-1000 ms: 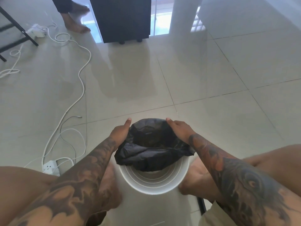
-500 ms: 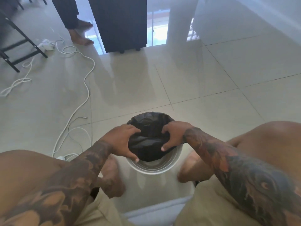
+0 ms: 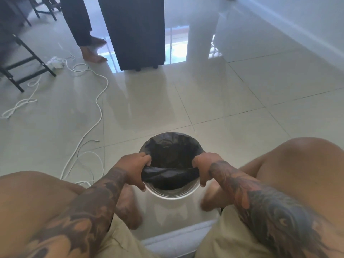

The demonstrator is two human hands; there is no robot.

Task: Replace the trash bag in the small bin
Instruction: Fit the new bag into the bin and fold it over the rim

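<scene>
A: Trash bag point(image 3: 172, 161), black and thin, is seen stretched over the far rim of the small white bin point(image 3: 172, 194), which stands on the tiled floor point(image 3: 214, 101) between the knees of the seated person. The near edge of the film is not yet turned over the rim; it is gathered into a rolled band held across the opening.

B: How are the hands set?

A: The left hand point(image 3: 134, 169) is clenched on the left end of that band, and the right hand point(image 3: 203, 167) on the right end; the fingers point(image 3: 143, 158) are curled round the plastic on both sides.

B: How is the film expected to handle?

A: It is judged to be very light, limp and rather slippery, with no stiffness of its own, and it could be torn if pulled hard against the rim. It is best taken by the hem, as is done now, and drawn down evenly over the near lip.

B: What cannot be made out?

A: The bottom of the bin is hidden by the bag, so how deep the film hangs cannot be told. The outer wall of the bin is largely cut off from sight, the feet beside it are blurred, and the thumbs are partly covered by the plastic. A standing person point(image 3: 81, 25) by a dark cabinet point(image 3: 134, 30) is shown only from the legs down, near a white cable point(image 3: 100, 101).
</scene>
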